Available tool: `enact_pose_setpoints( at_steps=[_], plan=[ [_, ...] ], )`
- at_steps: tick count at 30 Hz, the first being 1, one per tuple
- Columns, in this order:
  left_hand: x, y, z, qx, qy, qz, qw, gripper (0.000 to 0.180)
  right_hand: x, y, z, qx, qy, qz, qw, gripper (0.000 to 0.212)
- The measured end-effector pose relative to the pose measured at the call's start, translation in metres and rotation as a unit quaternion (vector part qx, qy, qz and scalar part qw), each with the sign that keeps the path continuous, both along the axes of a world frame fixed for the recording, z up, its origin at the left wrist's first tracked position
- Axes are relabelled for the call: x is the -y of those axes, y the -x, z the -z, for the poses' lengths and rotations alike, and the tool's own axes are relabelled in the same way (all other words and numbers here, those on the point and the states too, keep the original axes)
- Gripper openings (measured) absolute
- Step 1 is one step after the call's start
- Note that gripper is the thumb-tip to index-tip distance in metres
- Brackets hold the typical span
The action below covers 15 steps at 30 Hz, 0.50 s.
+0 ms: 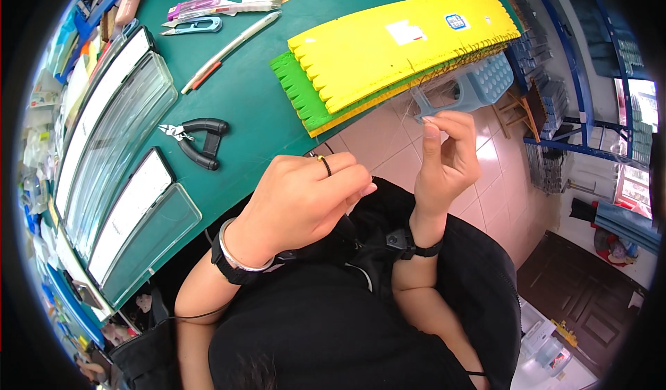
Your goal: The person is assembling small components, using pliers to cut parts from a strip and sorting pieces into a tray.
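My left hand (309,199) is raised in front of my chest, its fingers closed in a pinch. Whatever lies in that pinch is too small or hidden to make out. Farther right and a bit higher is my right hand (449,157), thumb and forefinger pressed together beside the table edge; what they hold, if anything, cannot be made out. Beyond both hands lie stacked notched boards, a yellow board (361,53) over a green board (300,91). Fine dark strands (454,62) hang along the boards' right edge, close to the right hand. Black-handled nippers (208,143) rest left of my left hand.
On the green tabletop (253,105) lie a white pen (232,51), thread snips (194,26) and clear flat cases (149,88) at the left. A pale blue plastic stool (485,81) stands beyond the table edge on the tiled floor (479,189). Metal shelving (583,130) is at the right.
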<state>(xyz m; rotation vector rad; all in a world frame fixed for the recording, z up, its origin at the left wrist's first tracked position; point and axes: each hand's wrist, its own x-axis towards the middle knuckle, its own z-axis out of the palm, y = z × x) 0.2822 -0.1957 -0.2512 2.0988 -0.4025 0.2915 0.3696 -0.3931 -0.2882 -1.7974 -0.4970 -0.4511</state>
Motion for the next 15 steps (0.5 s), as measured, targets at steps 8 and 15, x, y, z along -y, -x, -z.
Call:
enact_pose_setpoints(
  at_steps=[8, 15],
  plan=[
    [-0.0037, 0.0043, -0.0003, -0.002, 0.018, -0.006, 1.0, 0.009, 0.0043, -0.0024, -0.0005, -0.022, -0.05, 0.034, 0.998, 0.006],
    [-0.0094, 0.0094, -0.0029, -0.028, 0.016, 0.005, 0.999, 0.009, 0.0038, -0.0031, 0.0041, -0.055, -0.124, -0.009, 0.991, 0.01]
  ],
)
